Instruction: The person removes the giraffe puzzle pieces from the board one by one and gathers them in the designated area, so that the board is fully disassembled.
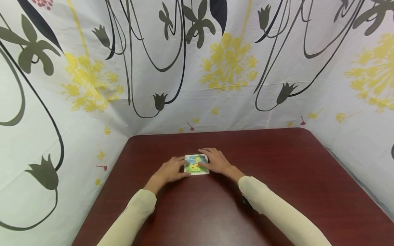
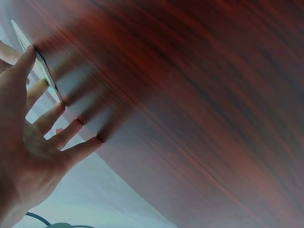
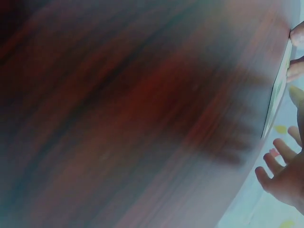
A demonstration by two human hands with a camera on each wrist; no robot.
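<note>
A small flat picture board (image 1: 195,167) with a white border and a yellow giraffe on green and blue lies on the table. At its left side is my left hand (image 1: 170,171), thumb at the near left corner and fingers spread along the edge. In the left wrist view, the thumb of the left hand (image 2: 33,147) touches the edge of the board (image 2: 47,76). My right hand (image 1: 217,161) is at the board's right side, its thumb reaching over the picture. In the right wrist view, the other fingers of the right hand (image 3: 285,175) are spread, with nothing between them.
The dark red-brown wooden table (image 1: 261,153) has rounded far corners. White cloth (image 1: 197,116) printed with flowers and vines hangs behind it and along both sides. Pale sleeves (image 1: 274,205) cover both forearms.
</note>
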